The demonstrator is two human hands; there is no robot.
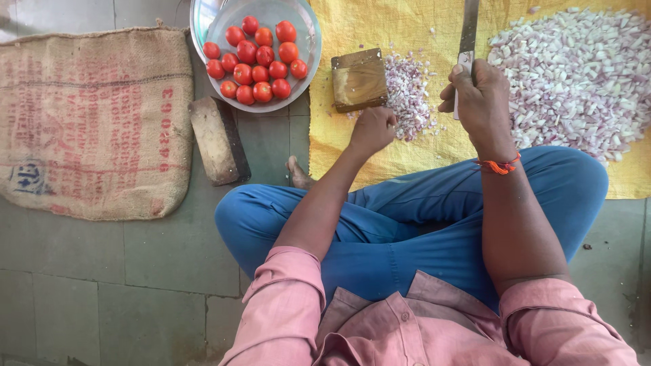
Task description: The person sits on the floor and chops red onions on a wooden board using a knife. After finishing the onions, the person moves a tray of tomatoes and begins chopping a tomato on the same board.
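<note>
- Right hand (483,102): clenched round the handle of a long flat steel knife (468,34), blade pointing away
- Left hand (373,129): fingers curled, gathering the small heap of chopped pale-purple onion (408,95) just beyond its knuckles
- Best done, I judge, with fingertips tucked clear of the edge
- Small square wooden block (359,79): smooth, left of that heap
- Yellow woven cloth (380,27): under both hands
- Big loose onion mound (576,74): right of the knife hand

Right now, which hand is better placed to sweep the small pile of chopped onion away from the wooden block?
Probably the left hand: it's empty and touches the small onion pile beside the wooden block. The right hand grips the knife.
</note>
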